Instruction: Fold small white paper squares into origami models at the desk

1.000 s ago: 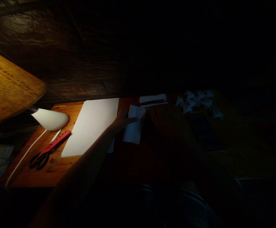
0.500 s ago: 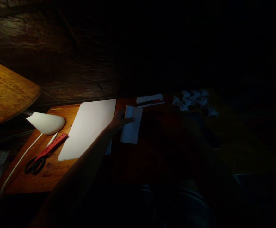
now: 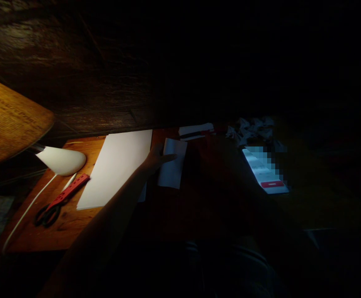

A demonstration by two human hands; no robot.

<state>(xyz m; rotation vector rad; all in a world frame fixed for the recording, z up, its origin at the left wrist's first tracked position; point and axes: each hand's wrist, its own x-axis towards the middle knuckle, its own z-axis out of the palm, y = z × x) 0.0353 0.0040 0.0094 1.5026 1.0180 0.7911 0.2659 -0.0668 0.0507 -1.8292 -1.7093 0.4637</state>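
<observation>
A small folded sheet of white paper (image 3: 174,174) is in my left hand (image 3: 156,159). The thumb lies across its face, and the other fingers are in shadow at its left edge. Just left of that hand is a stack of white paper (image 3: 118,165). My right hand (image 3: 209,145) is a dim shape in the dark, close to a long black-and-red tool (image 3: 195,133) on a white paper strip (image 3: 188,129); its fingers do not show clearly. Right of that arm lies a phone (image 3: 261,174) with its screen lit.
A lamp with a white base (image 3: 65,160) and wooden shade (image 3: 9,120) stands at the left, its white cord (image 3: 28,211) trailing down. Scissors with black handles (image 3: 51,213) and a red perforated cover (image 3: 70,190) lie on the wooden table (image 3: 59,240). Crumpled paper pieces (image 3: 250,129) lie back right.
The phone screen has lit up. My right hand has moved left and away from the phone toward the black-and-red tool. My left hand and the folded paper have stayed in place.
</observation>
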